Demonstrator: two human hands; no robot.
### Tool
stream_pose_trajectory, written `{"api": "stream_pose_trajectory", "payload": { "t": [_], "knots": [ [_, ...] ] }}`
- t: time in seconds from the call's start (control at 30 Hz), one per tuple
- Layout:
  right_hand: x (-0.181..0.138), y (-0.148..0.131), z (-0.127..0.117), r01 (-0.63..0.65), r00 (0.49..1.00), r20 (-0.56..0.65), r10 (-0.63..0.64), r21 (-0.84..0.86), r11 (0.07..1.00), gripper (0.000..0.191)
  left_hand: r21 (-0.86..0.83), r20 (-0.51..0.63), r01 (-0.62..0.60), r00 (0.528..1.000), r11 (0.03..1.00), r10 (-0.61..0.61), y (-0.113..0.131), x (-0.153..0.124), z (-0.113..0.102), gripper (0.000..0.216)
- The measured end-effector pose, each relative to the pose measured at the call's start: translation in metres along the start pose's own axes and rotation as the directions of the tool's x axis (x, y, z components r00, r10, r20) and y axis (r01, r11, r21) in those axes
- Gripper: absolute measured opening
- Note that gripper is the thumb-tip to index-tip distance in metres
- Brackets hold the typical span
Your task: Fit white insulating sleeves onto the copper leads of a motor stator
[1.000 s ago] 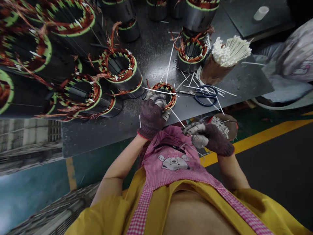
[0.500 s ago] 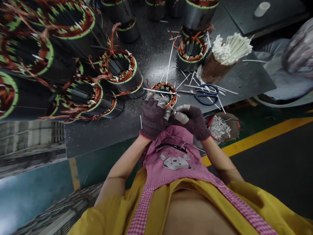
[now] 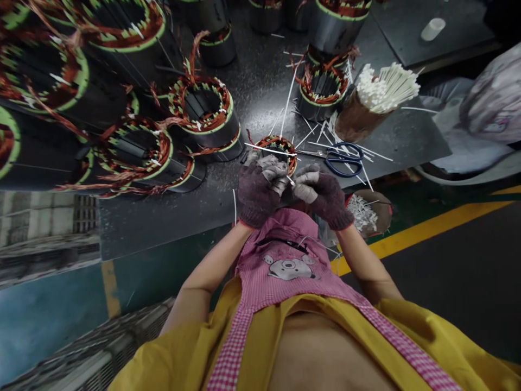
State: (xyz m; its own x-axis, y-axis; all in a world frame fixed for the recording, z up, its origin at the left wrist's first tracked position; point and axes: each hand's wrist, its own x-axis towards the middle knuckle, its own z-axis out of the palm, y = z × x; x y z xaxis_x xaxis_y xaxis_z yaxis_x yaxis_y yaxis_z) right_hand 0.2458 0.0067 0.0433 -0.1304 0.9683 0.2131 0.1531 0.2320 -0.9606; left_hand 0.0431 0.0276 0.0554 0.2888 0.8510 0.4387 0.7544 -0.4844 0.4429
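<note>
A small stator (image 3: 293, 163) with copper windings stands upright near the table's front edge, its near rim hidden by my gloved fingers. My left hand (image 3: 261, 187), in a dark glove with grey-wrapped fingers, is closed against the stator's near left side. Close by on the right, my right hand (image 3: 319, 191) pinches with thumb and forefinger. Between the two sets of fingertips shows a short piece of white cable tie (image 3: 290, 180), which both appear to grip. Another white strip (image 3: 266, 149) lies across the stator's top. Blue-handled scissors (image 3: 344, 159) rest just right of it.
Larger wound stators (image 3: 203, 111) crowd the left, with more at the back (image 3: 323, 89). A brown container (image 3: 358, 119) holds upright white ties; loose ones lie around it. A bag of clipped white pieces (image 3: 362, 212) hangs below the edge. Someone's patterned covering (image 3: 494, 98) shows at right.
My hands have shifted slightly, and the fingertips now meet higher, close to the stator's near rim. The white piece between them shows more clearly. The view has moved a little.
</note>
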Motion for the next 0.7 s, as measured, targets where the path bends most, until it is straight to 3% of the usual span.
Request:
{"api": "stream_pose_trajectory", "payload": {
  "t": [0.2, 0.4, 0.57, 0.7],
  "knots": [
    [0.005, 0.008, -0.001, -0.066, 0.998, 0.005, 0.067, -0.095, 0.993, 0.021, -0.026, 0.010, -0.004, 1.000, 1.000, 0.004, -0.002, -0.002, 0.002, 0.012],
    [0.005, 0.002, -0.005, 0.038, 0.996, 0.079, -0.038, -0.002, 0.999, 0.028, 0.010, 0.058, 0.008, 0.998, 1.000, -0.009, -0.006, -0.002, 0.004, 0.008],
    [0.014, -0.001, -0.003, -0.109, 0.987, 0.087, 0.138, -0.278, 0.954, 0.032, -0.067, -0.030, -0.068, 0.997, 0.995, 0.067, -0.011, -0.002, 0.002, 0.010],
    [0.016, -0.008, -0.004, -0.056, 0.986, 0.122, 0.118, -0.421, 0.905, 0.032, -0.155, -0.104, -0.150, 0.985, 0.977, 0.134, -0.015, -0.001, 0.000, 0.007]
  ]
}}
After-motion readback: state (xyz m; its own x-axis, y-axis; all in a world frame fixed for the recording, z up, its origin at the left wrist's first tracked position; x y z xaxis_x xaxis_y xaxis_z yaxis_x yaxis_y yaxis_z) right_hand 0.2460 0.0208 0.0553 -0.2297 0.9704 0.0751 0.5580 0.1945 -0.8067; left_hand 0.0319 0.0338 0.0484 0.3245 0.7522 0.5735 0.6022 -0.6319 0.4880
